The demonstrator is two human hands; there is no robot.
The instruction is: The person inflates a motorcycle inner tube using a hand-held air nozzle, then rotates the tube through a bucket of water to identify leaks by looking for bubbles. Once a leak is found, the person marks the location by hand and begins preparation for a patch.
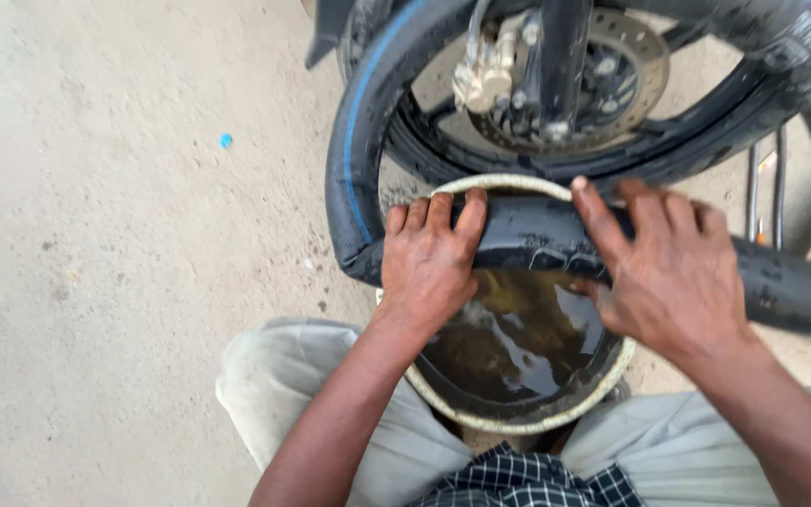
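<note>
Black rubber under both palms: left hand (429, 263) curled over the inner tube (537, 235), fingers wrapped across its top, right hand (673, 272) spread flatter and clamped on the same stretch. Tube pressed down across a round basin (518, 418) of murky water, looping away left and right. Probably soft, springy, buoyant and wet-slick, so best gripped full-handed from above. Beyond, a motorcycle wheel (603, 141) with brake disc (626, 75); dusty concrete floor (124, 235) all round.
</note>
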